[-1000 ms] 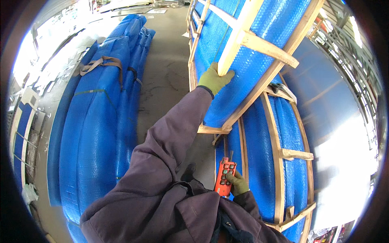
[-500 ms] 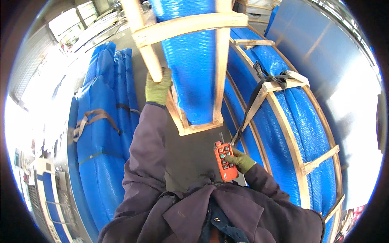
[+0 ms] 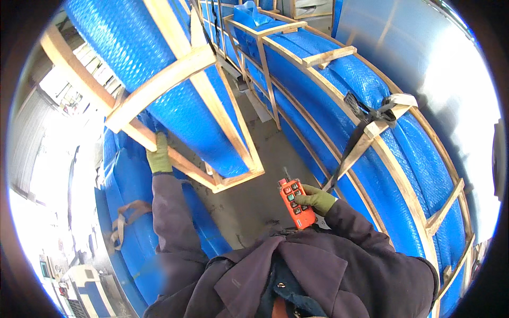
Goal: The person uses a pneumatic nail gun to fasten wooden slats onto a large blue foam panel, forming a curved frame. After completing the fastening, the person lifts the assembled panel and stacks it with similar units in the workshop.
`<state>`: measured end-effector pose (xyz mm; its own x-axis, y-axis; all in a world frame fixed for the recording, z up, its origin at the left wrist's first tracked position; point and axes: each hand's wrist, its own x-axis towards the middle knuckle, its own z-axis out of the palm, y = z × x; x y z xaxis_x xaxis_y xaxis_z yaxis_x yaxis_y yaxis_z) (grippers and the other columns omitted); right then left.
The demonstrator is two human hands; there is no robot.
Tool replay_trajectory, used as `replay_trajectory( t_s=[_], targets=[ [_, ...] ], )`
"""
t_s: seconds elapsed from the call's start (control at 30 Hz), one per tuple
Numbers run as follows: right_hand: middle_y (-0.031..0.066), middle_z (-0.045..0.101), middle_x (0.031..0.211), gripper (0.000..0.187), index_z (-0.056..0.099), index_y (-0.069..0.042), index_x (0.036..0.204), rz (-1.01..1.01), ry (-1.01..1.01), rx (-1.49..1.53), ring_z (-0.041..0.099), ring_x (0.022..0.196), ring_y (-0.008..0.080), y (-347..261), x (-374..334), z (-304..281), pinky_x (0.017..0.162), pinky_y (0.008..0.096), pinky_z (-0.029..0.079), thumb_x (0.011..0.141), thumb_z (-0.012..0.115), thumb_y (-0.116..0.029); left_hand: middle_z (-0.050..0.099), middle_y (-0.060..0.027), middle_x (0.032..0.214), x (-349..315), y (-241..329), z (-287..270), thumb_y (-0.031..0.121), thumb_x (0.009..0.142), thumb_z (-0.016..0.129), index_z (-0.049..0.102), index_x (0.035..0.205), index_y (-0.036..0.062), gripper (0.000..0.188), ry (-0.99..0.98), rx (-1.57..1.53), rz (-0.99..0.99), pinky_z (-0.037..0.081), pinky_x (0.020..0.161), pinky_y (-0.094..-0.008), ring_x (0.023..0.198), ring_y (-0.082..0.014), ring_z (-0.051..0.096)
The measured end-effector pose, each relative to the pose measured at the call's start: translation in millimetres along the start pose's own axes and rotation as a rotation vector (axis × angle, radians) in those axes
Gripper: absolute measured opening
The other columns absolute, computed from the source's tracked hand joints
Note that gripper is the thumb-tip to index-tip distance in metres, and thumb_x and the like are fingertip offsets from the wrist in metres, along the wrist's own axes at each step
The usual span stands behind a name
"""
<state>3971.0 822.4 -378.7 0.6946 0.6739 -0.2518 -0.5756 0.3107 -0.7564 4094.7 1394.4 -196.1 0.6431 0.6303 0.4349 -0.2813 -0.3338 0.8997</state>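
My left hand (image 3: 159, 157), in a green glove, is closed round a wooden rail of a tall timber crate (image 3: 239, 181). Inside the crate sits a long bundle wrapped in blue bubble film (image 3: 180, 114); its upper end runs out of view at the top left. My gloved right hand (image 3: 319, 201) holds an orange remote control (image 3: 297, 204) with several dark buttons and a short antenna. The right thumb lies over the buttons. Some fingers of both hands are hidden.
To the right stands a long wood-framed blue bundle (image 3: 366, 175) with a black strap (image 3: 352, 146) tied on it. More blue wrapped bundles (image 3: 135, 185) lie at the left, one with a tan strap (image 3: 127, 216). Grey floor (image 3: 265, 143) shows between. A shiny metal panel (image 3: 419, 69) rises at the far right.
The crate's upper part has swung left across the view, and my left hand on it has moved left and down. The remote stays in my right hand. My view has shifted.
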Motion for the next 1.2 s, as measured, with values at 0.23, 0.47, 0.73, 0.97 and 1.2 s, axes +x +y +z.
replay_trajectory(
  t_s=[0.23,0.47,0.73,0.97,1.2],
  targets=[
    [0.0042,0.078,0.131,0.057,0.063,-0.008,0.158,-0.010,-0.045,0.049,0.076,0.110,0.0137,-34,119,33,0.097,0.0341,0.064,0.106,0.083,-0.021,0.077,-0.0136,0.087,104,-39,-48,0.041,0.099,0.089,0.072,0.119,-0.0002,0.049,-0.128,-0.116,0.007,0.064,0.072,-0.0438,0.077,-0.0277,0.075],
    [0.0073,0.080,0.131,0.061,0.061,-0.006,0.159,0.078,-0.074,0.071,0.079,0.109,0.0161,-55,226,36,0.096,0.0351,0.067,0.104,0.085,-0.018,0.079,-0.0124,0.098,199,-82,-66,0.044,0.101,0.086,0.076,0.116,-0.0015,0.049,-0.002,-0.065,0.024,0.062,0.071,-0.0425,0.082,-0.0251,0.074],
    [0.0108,0.078,0.136,0.070,0.057,-0.005,0.163,0.163,-0.053,-0.034,0.079,0.115,0.0203,-96,356,-1,0.101,0.0392,0.067,0.102,0.087,-0.019,0.078,-0.0117,0.104,256,-104,-76,0.042,0.101,0.086,0.074,0.125,-0.0025,0.052,0.192,-0.142,0.021,0.063,0.077,-0.0393,0.088,-0.0250,0.076],
    [0.0113,0.078,0.137,0.067,0.058,-0.005,0.163,0.172,-0.079,-0.022,0.078,0.116,0.0199,-165,479,-40,0.103,0.0402,0.066,0.104,0.086,-0.019,0.072,-0.0204,0.146,331,-153,-101,0.055,0.100,0.086,0.060,0.155,-0.0049,0.086,0.134,-0.214,-0.006,0.064,0.103,-0.0522,0.125,-0.0366,0.074],
    [0.0104,0.078,0.136,0.060,0.061,-0.005,0.160,0.194,-0.108,-0.037,0.078,0.116,0.0199,-224,557,-52,0.103,0.0400,0.066,0.105,0.084,-0.015,0.075,-0.0176,0.138,374,-204,-127,0.064,0.095,0.088,0.063,0.151,-0.0038,0.091,0.264,-0.137,-0.027,0.065,0.098,-0.0491,0.120,-0.0348,0.076]
  ],
)
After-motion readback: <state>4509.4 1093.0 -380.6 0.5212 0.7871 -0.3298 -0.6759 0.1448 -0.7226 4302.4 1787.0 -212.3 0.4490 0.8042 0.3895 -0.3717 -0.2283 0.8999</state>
